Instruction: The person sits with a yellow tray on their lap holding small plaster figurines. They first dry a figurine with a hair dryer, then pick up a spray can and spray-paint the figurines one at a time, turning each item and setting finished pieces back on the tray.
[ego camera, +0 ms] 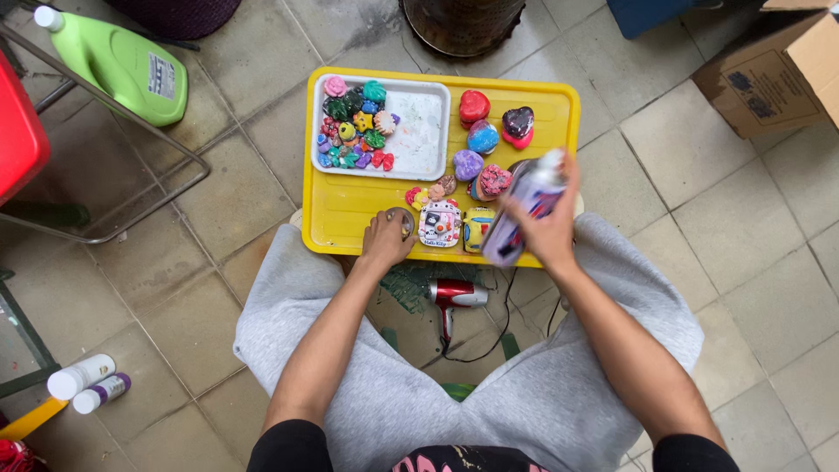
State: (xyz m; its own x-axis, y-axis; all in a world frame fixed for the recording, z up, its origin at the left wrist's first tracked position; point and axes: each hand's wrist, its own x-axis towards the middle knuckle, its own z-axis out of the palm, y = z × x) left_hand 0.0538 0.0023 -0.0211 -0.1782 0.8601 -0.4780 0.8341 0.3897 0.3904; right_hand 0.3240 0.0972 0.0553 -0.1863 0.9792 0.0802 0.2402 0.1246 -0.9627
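A yellow tray [332, 210] rests on my knees above the tiled floor. My right hand [546, 229] grips a blurred white-and-purple spray can [524, 205] tilted over the tray's right side. My left hand [387, 238] is closed on a small round piece [406, 223] at the tray's front edge. Beside it lie a small painted square figure [439, 224] and a yellow one [477, 227]. Painted heart shapes [474, 105] in red, blue, purple and pink sit at the tray's right. A white inner tray [424, 131] holds several small coloured pieces [354, 127].
A red hair dryer [456, 295] with a black cord lies on the floor between my legs. A green jug [122, 63] sits by a metal frame at upper left, a cardboard box [778, 70] at upper right, and two white bottles [87, 385] at lower left.
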